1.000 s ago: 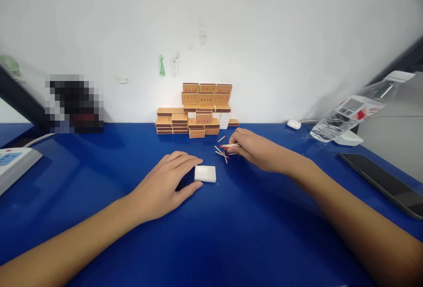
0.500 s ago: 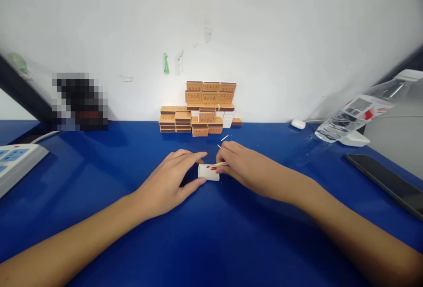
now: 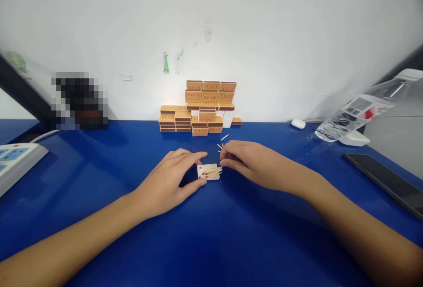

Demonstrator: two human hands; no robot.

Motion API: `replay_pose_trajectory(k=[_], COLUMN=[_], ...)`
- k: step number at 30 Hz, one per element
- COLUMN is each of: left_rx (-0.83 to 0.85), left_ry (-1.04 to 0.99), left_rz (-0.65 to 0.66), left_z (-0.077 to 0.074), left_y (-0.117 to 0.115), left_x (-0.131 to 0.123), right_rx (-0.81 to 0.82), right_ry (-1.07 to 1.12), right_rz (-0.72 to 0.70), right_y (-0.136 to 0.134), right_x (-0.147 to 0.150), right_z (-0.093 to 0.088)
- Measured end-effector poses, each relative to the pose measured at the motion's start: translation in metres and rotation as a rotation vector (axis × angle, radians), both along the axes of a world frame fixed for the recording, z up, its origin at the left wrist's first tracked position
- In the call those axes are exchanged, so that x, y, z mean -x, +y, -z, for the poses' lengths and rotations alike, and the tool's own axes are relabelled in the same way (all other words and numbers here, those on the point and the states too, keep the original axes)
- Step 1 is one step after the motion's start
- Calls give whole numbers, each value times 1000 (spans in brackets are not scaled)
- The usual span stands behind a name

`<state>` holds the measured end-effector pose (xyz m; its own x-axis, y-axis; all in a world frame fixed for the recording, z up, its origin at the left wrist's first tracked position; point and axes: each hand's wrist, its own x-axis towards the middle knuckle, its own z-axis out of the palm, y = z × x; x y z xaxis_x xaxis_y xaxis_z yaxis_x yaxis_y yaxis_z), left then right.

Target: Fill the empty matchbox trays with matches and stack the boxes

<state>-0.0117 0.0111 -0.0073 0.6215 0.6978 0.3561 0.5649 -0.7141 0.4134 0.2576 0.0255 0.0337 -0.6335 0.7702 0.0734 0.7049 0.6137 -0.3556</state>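
A small white matchbox tray (image 3: pixel 215 178) lies on the table with several red-tipped matches (image 3: pixel 213 173) in it, some jutting past its right end. My left hand (image 3: pixel 172 179) steadies the tray from the left, thumb at the near edge and fingers by the far side. Just right of the tray is my right hand (image 3: pixel 246 159), its fingers curled and the thumb slightly apart, with nothing seen between them. Beside its fingertips lie loose matches (image 3: pixel 220 146), partly hidden by the hand. Another match (image 3: pixel 224 137) lies farther back.
Stacked orange matchboxes (image 3: pixel 209 97) stand against the white wall. To the right are a tilted plastic bottle (image 3: pixel 357 106), a small white case (image 3: pixel 298 123) and a phone (image 3: pixel 386 181). At left sit a power strip (image 3: pixel 20 163) and a blurred dark object (image 3: pixel 82 102).
My right hand has let go of the matches, which now lie in the tray, and has drawn slightly back to the right. My left hand stays in place.
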Motion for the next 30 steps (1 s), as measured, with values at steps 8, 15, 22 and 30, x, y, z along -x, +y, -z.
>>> replay_pose_trajectory(k=[8,15,22,30], left_rx=[-7,-14,-38,-38], left_ry=[7,9,-7,6], left_rz=[-8,-2,-4,-4], left_z=[-1,-1,1,0], left_y=[-1,-1,0,0], left_x=[0,0,1,0], right_rx=[23,-9,49,57], right_ry=[-23,21,87,81], right_rz=[-41,-31,-77,-63], right_y=[-7,-8,-10,-9], right_x=[7,9,10,10], right_z=[2,4,0,-1])
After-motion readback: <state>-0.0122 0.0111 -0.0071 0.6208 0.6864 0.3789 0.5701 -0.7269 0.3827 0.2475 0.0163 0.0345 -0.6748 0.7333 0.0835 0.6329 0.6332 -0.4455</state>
